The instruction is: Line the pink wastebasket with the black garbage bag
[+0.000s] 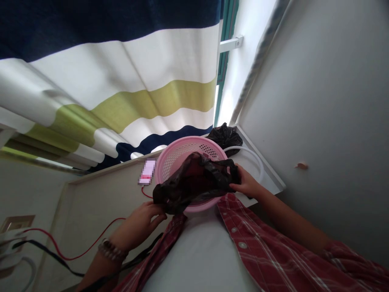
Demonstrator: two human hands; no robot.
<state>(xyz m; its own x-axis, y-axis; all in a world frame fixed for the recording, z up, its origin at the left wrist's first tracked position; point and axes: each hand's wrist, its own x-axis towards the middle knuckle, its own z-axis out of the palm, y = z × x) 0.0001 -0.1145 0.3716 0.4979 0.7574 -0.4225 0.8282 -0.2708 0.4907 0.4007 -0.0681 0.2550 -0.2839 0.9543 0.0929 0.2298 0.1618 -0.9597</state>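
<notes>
A black plastic bag (194, 182) is spread wide over a pink perforated basket (165, 152), its mouth gaping upward. My left hand (142, 223), with a beaded bracelet on the wrist, is closed on the bag's left end. At the opposite end, my right hand (246, 182) pinches the bag between thumb and fingers. The bag hides much of the basket's inside, though its far lattice wall shows. The basket stands right in front of my body.
Behind the basket sits a bunched black bag (226, 136), beside a curved white tube (258, 156). A phone (147, 171) with a red cable (91, 245) lies to the left. A striped curtain (152, 81) hangs beyond, and a wall (328, 101) rises at right.
</notes>
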